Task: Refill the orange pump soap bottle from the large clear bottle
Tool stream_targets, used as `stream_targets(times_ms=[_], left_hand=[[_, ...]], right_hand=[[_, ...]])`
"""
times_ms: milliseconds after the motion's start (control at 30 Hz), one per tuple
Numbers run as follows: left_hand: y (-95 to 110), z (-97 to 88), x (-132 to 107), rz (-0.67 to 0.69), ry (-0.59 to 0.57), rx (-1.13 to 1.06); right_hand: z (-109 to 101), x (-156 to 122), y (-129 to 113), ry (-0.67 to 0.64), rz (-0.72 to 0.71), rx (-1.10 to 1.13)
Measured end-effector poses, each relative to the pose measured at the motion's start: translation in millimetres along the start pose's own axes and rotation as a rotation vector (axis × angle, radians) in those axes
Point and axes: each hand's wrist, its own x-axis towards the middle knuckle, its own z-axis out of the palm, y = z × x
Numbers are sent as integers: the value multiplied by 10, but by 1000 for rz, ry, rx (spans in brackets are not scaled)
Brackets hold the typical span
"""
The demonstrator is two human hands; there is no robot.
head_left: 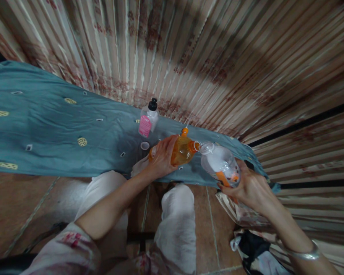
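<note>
My left hand [162, 158] is wrapped round an orange bottle [183, 150] that lies tilted, its open neck pointing right. My right hand [250, 187] grips a clear plastic bottle [220, 164] with an orange label, tilted so its open mouth meets the orange bottle's neck. Both are held above a teal cloth [60, 130] spread over a low surface. An orange cap [184, 131] sits just behind the orange bottle. A small white cap [145, 145] lies on the cloth left of my left hand.
A clear bottle with a pink label and black cap [148, 119] stands on the cloth behind the hands. A striped curtain [206, 46] hangs behind. My white-clad knees [176, 214] are over a brown tiled floor [14, 206]. Dark cloth [250, 244] lies at bottom right.
</note>
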Motion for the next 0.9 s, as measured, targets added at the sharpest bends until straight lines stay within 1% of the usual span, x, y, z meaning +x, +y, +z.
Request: stream_targets(times_ms=[133, 233, 567, 900], left_hand=[[7, -5, 3, -14, -14, -2], [5, -4, -3, 4, -5, -7], [-10, 2, -7, 24, 9, 6], [-3, -8, -4, 6, 4, 9]], right_hand=[[5, 0, 5, -10, 4, -2], [2, 3, 1, -16, 13, 5], [-11, 5, -1, 8, -3, -9], [-14, 17, -5, 12, -4, 4]])
